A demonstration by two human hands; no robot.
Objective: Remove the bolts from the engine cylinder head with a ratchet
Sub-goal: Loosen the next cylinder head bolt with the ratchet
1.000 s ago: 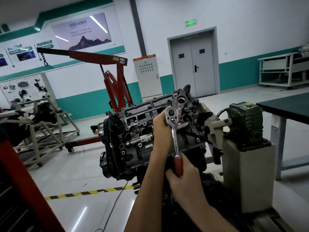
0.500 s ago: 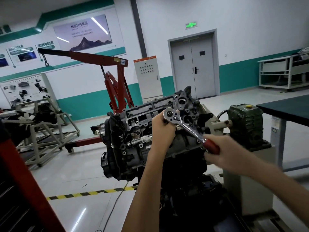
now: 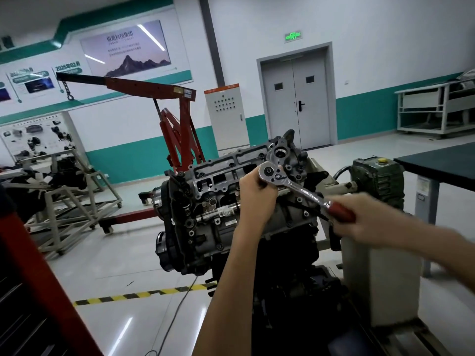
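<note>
Head view, right hand gripping ratchet

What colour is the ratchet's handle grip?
Dark red grip on the chrome ratchet, gripped by the right hand; head view.

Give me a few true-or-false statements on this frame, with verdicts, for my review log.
1. The right hand grips the ratchet by its red handle. True.
2. The left hand hangs clear of the ratchet. False: its fingers hold the ratchet's head at the cylinder head.
3. The ratchet handle points straight up. False: it slopes down to the right from its head.
4. A red engine hoist stands behind the cylinder head. True.
</note>
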